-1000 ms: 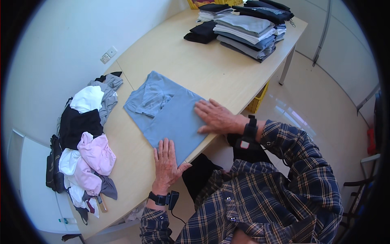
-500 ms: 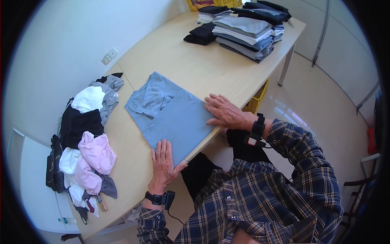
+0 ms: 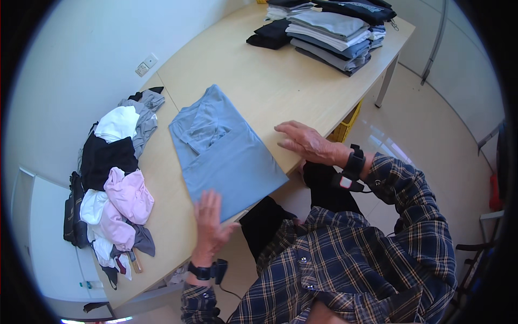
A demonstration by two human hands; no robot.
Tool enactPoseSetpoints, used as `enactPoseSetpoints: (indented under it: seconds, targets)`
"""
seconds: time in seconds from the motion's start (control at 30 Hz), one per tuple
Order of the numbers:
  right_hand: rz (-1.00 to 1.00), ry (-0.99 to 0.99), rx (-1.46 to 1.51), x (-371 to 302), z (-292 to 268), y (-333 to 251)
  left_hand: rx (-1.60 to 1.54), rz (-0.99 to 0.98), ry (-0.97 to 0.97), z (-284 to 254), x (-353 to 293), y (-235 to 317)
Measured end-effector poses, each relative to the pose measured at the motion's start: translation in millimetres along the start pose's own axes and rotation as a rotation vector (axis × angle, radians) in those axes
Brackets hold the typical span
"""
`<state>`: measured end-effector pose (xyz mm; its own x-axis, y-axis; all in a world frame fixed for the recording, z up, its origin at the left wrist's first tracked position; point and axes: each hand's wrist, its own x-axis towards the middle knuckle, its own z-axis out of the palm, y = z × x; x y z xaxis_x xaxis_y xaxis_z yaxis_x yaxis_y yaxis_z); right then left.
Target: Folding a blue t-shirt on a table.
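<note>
A light blue shirt, partly folded with its short sleeve laid inward, lies on the pale wooden table. My left hand is at the shirt's lower left corner, fingers stretched out and slightly smeared by motion; whether it touches the cloth I cannot tell. My right hand hovers near the table's front edge, just off the shirt's right side, with fingers extended and nothing in them. Both wrists carry black strapped devices.
A loose heap of clothes in white, black, grey and pink covers the table's left end. Folded garments are stacked at the far right, beside a black folded piece. A yellow crate shows under the table.
My right hand has lifted off the shirt and now sits apart from its right edge. The left hand has shifted slightly left. The shirt looks turned a little, and the view has shifted slightly.
</note>
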<state>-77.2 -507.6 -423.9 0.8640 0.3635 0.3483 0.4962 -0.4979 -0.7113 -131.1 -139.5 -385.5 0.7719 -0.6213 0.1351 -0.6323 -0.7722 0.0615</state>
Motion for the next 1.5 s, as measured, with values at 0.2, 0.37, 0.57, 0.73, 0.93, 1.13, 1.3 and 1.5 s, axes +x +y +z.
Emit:
enactPoseSetpoints:
  seconds: [0.2, 0.37, 0.57, 0.73, 0.93, 1.13, 1.3, 1.5]
  targets:
    - [-0.263, 0.05, 0.218, 20.8, 29.0, -30.6, -0.127, 0.22, -0.012, 24.7, 63.9, 81.8]
    - [-0.112, -0.247, 0.437, 38.3, 37.8, -29.8, -0.144, 0.276, -0.088, 27.0, 74.7, 84.1]
    - [0.261, -0.353, 0.713, 107.1, 31.8, 8.7, -0.142, 0.283, -0.083, 24.4, 72.5, 83.1]
    - [0.37, -0.235, 0.916, 158.0, 19.3, 41.1, -0.169, 0.283, -0.088, 25.2, 73.2, 80.2]
    - [0.335, -0.04, 0.796, 145.8, 16.7, 36.3, -0.166, 0.277, -0.096, 27.2, 71.6, 77.4]
    - [0.316, -0.575, 0.675, 99.3, 20.7, -19.2, -0.125, 0.277, -0.116, 25.7, 71.0, 78.3]
    - [0.32, -0.253, 0.679, 131.5, 33.9, 18.5, -0.106, 0.295, -0.107, 25.6, 70.3, 79.4]
    - [0.228, 0.074, 0.576, 119.8, 22.0, 29.9, -0.092, 0.293, -0.082, 26.8, 69.5, 82.3]
